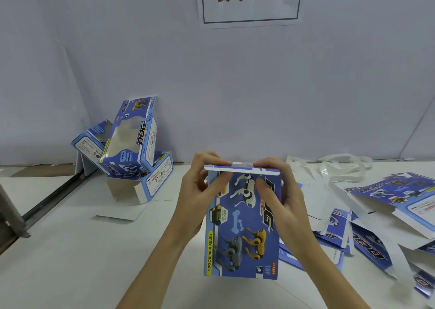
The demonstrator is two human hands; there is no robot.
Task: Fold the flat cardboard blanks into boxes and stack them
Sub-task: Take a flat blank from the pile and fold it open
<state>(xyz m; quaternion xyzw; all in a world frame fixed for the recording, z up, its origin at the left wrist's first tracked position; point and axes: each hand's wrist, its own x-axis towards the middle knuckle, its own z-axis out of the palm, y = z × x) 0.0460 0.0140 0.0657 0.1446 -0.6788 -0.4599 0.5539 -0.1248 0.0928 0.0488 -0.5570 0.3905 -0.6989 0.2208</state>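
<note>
I hold a blue printed box [242, 233] with toy dogs on it upright in the middle of the view, above the white table [70, 250]. My left hand [200, 191] grips its upper left edge, thumb on the printed face. My right hand [280, 195] grips the upper right edge, thumb on the face as well. Both sets of fingers curl over the folded top flap [242, 168]. At the back left, three folded boxes [131, 141] lean in a loose pile against the wall. Flat blanks [386, 217] lie spread at the right.
A white wall stands close behind the table, with a paper sign [249, 0] high up. White plastic strapping [341, 167] lies at the back right. A loose white card piece [120, 214] lies left of centre. The table's left edge drops off beside a dark rail [47, 205].
</note>
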